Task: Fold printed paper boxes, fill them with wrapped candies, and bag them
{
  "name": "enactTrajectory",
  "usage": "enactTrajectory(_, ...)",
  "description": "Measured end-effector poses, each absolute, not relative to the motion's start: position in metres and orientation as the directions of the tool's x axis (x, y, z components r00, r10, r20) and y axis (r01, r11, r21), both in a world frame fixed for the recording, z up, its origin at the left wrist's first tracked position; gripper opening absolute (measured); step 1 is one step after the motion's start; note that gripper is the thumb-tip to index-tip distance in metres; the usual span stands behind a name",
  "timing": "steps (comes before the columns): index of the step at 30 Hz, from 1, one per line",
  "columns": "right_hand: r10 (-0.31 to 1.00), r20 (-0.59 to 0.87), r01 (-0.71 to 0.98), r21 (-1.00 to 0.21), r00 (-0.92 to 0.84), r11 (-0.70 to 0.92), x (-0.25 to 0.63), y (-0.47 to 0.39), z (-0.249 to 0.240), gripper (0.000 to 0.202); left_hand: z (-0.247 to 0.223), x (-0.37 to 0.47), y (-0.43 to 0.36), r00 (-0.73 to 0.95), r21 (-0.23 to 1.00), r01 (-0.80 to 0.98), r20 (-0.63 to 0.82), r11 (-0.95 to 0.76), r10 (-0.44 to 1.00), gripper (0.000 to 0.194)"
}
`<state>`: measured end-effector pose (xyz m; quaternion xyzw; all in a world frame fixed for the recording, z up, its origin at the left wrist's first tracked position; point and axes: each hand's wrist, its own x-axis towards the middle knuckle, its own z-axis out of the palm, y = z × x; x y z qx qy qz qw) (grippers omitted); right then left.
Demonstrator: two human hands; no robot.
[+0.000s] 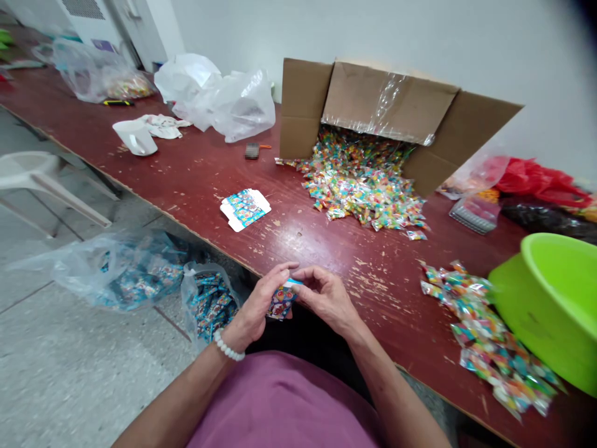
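Just over the table's near edge, a small printed blue candy box (282,302) is held between both hands. My left hand (265,298), with a beaded bracelet at the wrist, wraps the box's left side. The fingers of my right hand (329,298) pinch its upper right corner, where a light blue and white flap shows. Farther up the table lies a flattened printed carton (245,209) with white tabs. Wrapped candies (368,186) spill out of a large cardboard box (392,102) on its side.
More wrapped candies (494,342) lie at right beside a green basin (541,298). Plastic bags of blue packets (144,274) sit on the floor at left, near a white stool (32,168). A mug (135,137), a brush (252,150) and white bags (242,106) lie along the table.
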<state>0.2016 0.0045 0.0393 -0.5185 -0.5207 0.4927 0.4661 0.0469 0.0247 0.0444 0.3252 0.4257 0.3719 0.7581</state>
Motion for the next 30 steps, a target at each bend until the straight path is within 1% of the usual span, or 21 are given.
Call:
enactTrajectory(2,0.998,-0.045,0.017,-0.999,-0.036,-0.044,0.2,0.008,0.04,0.014,0.044,0.046,0.024,0.408,0.787,-0.282,-0.42,0.549,0.811,0.046)
enactTrajectory(4,0.994,-0.08,-0.122,-0.989,-0.076,-0.089,0.199,0.01,0.041,0.015,0.041,0.045,0.024,0.46,0.746,-0.286,-0.443,0.601,0.769,0.058)
enactTrajectory(6,0.985,-0.121,-0.235,-0.961,-0.12,-0.147,0.198,0.012,0.041,0.018,0.038,0.044,0.025,0.48,0.742,-0.269,-0.45,0.615,0.753,0.068)
enactTrajectory(9,0.979,-0.161,-0.263,-0.946,-0.125,-0.189,0.197,0.012,0.039,0.02,0.032,0.042,0.025,0.452,0.79,-0.202,-0.449,0.579,0.77,0.069)
enactTrajectory(11,0.983,-0.149,-0.218,-0.961,-0.108,-0.17,0.197,0.011,0.037,0.02,0.031,0.039,0.026,0.426,0.813,-0.178,-0.444,0.554,0.788,0.063)
enactTrajectory(12,0.988,-0.125,-0.167,-0.976,-0.095,-0.139,0.198,0.01,0.036,0.019,0.032,0.038,0.027,0.419,0.818,-0.181,-0.439,0.546,0.795,0.058)
enactTrajectory(15,0.994,0.005,-0.009,-1.0,-0.11,0.004,0.198,0.006,0.034,0.015,0.036,0.033,0.03,0.413,0.792,-0.237,-0.443,0.563,0.796,0.047)
enactTrajectory(18,0.982,0.123,0.036,-0.991,-0.146,0.129,0.193,0.001,0.03,0.013,0.04,0.029,0.031,0.399,0.752,-0.293,-0.465,0.59,0.791,0.045)
enactTrajectory(20,0.974,0.154,0.077,-0.983,-0.166,0.168,0.186,-0.001,0.027,0.016,0.04,0.025,0.031,0.361,0.756,-0.326,-0.455,0.568,0.814,0.044)
enactTrajectory(23,0.963,0.136,0.142,-0.975,-0.231,0.172,0.177,0.001,0.02,0.022,0.037,0.013,0.026,0.248,0.804,-0.307,-0.449,0.509,0.859,0.043)
enactTrajectory(24,0.965,0.12,0.16,-0.974,-0.231,0.16,0.177,0.002,0.018,0.021,0.035,0.006,0.024,0.198,0.823,-0.287,-0.45,0.49,0.871,0.042)
enactTrajectory(26,0.981,0.084,0.184,-0.976,-0.177,0.117,0.178,0.007,0.013,0.018,0.029,-0.013,0.019,0.087,0.86,-0.243,-0.441,0.449,0.893,0.044)
enactTrajectory(28,0.995,0.025,0.189,-0.981,-0.102,0.044,0.184,0.012,0.008,0.017,0.019,-0.036,0.013,-0.027,0.906,-0.154,-0.403,0.395,0.915,0.049)
enactTrajectory(30,0.997,-0.047,0.182,-0.983,-0.059,-0.036,0.189,0.016,0.003,0.019,0.007,-0.059,0.009,-0.132,0.944,0.022,-0.325,0.33,0.937,0.057)
